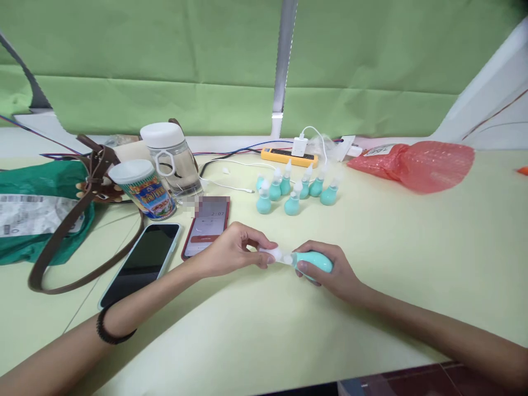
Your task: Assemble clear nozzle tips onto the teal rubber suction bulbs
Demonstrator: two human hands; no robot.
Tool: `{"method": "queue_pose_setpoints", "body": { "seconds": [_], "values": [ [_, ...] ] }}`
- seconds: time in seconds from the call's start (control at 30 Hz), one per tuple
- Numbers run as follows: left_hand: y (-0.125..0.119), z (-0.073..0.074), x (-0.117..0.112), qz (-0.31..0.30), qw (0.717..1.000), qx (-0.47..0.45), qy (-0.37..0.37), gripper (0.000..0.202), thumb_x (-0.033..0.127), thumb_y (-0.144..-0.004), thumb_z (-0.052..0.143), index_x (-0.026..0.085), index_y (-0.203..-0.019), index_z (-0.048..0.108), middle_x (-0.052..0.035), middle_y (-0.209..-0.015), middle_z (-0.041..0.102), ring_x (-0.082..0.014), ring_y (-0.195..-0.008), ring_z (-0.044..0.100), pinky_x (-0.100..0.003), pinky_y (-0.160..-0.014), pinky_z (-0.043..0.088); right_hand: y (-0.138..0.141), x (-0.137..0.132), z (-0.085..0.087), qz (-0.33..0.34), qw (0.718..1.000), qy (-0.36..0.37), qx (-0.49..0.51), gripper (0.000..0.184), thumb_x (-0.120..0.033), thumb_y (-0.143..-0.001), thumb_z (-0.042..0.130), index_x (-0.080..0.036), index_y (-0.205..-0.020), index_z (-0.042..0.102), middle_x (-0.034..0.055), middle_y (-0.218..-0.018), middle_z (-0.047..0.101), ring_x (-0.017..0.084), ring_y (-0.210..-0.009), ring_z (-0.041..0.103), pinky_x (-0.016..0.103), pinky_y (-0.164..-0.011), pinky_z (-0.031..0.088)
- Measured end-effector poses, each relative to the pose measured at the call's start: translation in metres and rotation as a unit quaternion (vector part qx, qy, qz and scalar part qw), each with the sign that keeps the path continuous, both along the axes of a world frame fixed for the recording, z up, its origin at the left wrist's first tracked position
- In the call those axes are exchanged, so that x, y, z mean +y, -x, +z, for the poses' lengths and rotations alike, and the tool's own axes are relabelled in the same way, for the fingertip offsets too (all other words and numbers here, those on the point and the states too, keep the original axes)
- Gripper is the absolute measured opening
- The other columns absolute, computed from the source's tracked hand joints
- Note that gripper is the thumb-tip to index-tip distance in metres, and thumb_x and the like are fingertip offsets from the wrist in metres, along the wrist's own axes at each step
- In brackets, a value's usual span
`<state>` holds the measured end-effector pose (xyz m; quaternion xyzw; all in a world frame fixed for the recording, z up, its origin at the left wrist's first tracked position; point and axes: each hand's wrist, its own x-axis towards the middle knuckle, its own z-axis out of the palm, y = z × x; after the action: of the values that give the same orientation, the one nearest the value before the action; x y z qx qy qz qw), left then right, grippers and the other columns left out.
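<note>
Near the middle of the pale table, my right hand (330,272) wraps round the teal bulb (315,259) of a small squeeze device lying sideways. My left hand (235,248) pinches its white nozzle tip (275,254) between thumb and fingers. The two parts meet between my hands. Farther back stands a group of several upright teal bulbs with white tips (295,190).
Two phones (142,261) (208,224) lie left of my hands. Behind them are a printed cup (144,190), a clear bottle (173,159), a brown strap (74,225) and a green bag (33,212). A yellow power strip (289,155) and a red plastic bag (416,162) sit at the back.
</note>
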<state>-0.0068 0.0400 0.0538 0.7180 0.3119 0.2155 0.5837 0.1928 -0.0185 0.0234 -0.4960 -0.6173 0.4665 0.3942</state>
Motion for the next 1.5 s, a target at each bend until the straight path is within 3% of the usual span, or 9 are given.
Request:
{"method": "queue_pose_setpoints", "body": {
  "seconds": [0.5, 0.73, 0.83, 0.9, 1.03, 1.1, 1.3, 1.4, 1.5],
  "values": [
    [-0.009, -0.025, -0.005, 0.068, 0.997, -0.019, -0.043, 0.021, 0.024, -0.065, 0.064, 0.011, -0.082, 0.065, -0.0057, -0.074, 0.064, -0.0123, -0.062, 0.056, -0.021, -0.05, 0.044, -0.013, 0.016, 0.001, 0.038, 0.997, 0.054, -0.038, 0.023, -0.038, -0.069, 0.057, -0.015, -0.073, 0.056, -0.0013, -0.053, 0.051, 0.006, -0.039, 0.041, 0.02, -0.037, 0.035],
    [-0.02, -0.007, -0.001, 0.091, 0.982, -0.046, -0.16, 0.03, 0.027, -0.069, 0.06, 0.016, -0.097, 0.061, -0.0043, -0.079, 0.062, -0.0126, -0.07, 0.056, -0.021, -0.057, 0.048, -0.031, 0.032, 0.018, 0.121, 0.982, -0.086, -0.118, 0.02, -0.028, -0.065, 0.063, -0.018, -0.081, 0.057, 0.0028, -0.08, 0.058, 0.015, -0.076, 0.054, 0.028, -0.071, 0.045],
    [-0.028, -0.004, 0.003, 0.123, 0.971, -0.03, -0.202, 0.042, 0.032, -0.075, 0.053, 0.016, -0.113, 0.048, -0.0038, -0.078, 0.059, -0.0121, -0.067, 0.056, -0.023, -0.058, 0.048, -0.05, 0.047, 0.016, 0.018, 0.981, -0.154, -0.113, 0.021, -0.027, -0.063, 0.064, -0.019, -0.081, 0.057, 0.0027, -0.08, 0.058, 0.016, -0.075, 0.055, 0.03, -0.073, 0.044],
    [-0.035, -0.008, 0.004, 0.098, 0.951, 0.067, -0.285, 0.041, 0.033, -0.076, 0.051, 0.015, -0.113, 0.046, -0.0053, -0.08, 0.058, -0.0136, -0.065, 0.056, -0.025, -0.056, 0.048, -0.066, 0.061, 0.009, -0.089, 0.972, -0.209, -0.066, 0.023, -0.027, -0.061, 0.066, -0.019, -0.08, 0.056, 0.0027, -0.079, 0.058, 0.016, -0.074, 0.056, 0.031, -0.071, 0.045],
    [-0.052, -0.025, 0.002, -0.062, 0.809, 0.329, -0.484, 0.023, 0.027, -0.077, 0.047, 0.012, -0.089, 0.058, -0.0106, -0.081, 0.057, -0.0205, -0.062, 0.058, -0.03, -0.049, 0.045, -0.092, 0.089, -0.014, -0.33, 0.904, -0.273, 0.0, 0.024, -0.031, -0.058, 0.067, -0.02, -0.077, 0.057, 0.0024, -0.075, 0.056, 0.016, -0.072, 0.053, 0.03, -0.063, 0.045],
    [-0.059, -0.032, 0.001, -0.102, 0.784, 0.347, -0.505, 0.016, 0.017, -0.077, 0.043, 0.012, -0.075, 0.059, -0.0095, -0.073, 0.057, -0.0194, -0.057, 0.057, -0.028, -0.047, 0.043, -0.097, 0.096, -0.025, -0.39, 0.884, -0.256, 0.004, 0.024, -0.032, -0.058, 0.066, -0.018, -0.076, 0.058, 0.0019, -0.072, 0.055, 0.014, -0.067, 0.05, 0.029, -0.059, 0.043],
    [-0.054, -0.023, 0.014, -0.11, 0.788, 0.322, -0.513, 0.022, -0.001, -0.06, 0.043, 0.016, -0.063, 0.057, -0.0042, -0.061, 0.058, -0.0159, -0.055, 0.054, -0.025, -0.049, 0.039, -0.09, 0.097, -0.04, -0.37, 0.9, -0.231, -0.004, 0.025, -0.031, -0.058, 0.065, -0.016, -0.077, 0.059, 0.0006, -0.067, 0.054, 0.012, -0.061, 0.048, 0.027, -0.055, 0.042],
    [-0.034, -0.001, 0.048, -0.033, 0.801, 0.324, -0.502, 0.022, 0.002, -0.062, 0.043, 0.017, -0.066, 0.059, -0.0046, -0.067, 0.06, -0.0164, -0.063, 0.055, -0.024, -0.056, 0.04, -0.085, 0.095, -0.041, -0.345, 0.91, -0.231, -0.008, 0.026, -0.034, -0.059, 0.064, -0.016, -0.078, 0.058, 0.0003, -0.067, 0.053, 0.013, -0.061, 0.049, 0.026, -0.054, 0.043],
    [-0.014, 0.016, 0.099, 0.103, 0.8, 0.339, -0.485, 0.027, 0.003, -0.065, 0.04, 0.013, -0.079, 0.061, -0.0099, -0.079, 0.061, -0.0228, -0.079, 0.055, -0.031, -0.069, 0.04, -0.081, 0.094, -0.042, -0.314, 0.922, -0.224, -0.014, 0.028, -0.036, -0.061, 0.062, -0.016, -0.079, 0.056, 0.0006, -0.067, 0.053, 0.013, -0.062, 0.05, 0.027, -0.055, 0.044]
  ]
}}
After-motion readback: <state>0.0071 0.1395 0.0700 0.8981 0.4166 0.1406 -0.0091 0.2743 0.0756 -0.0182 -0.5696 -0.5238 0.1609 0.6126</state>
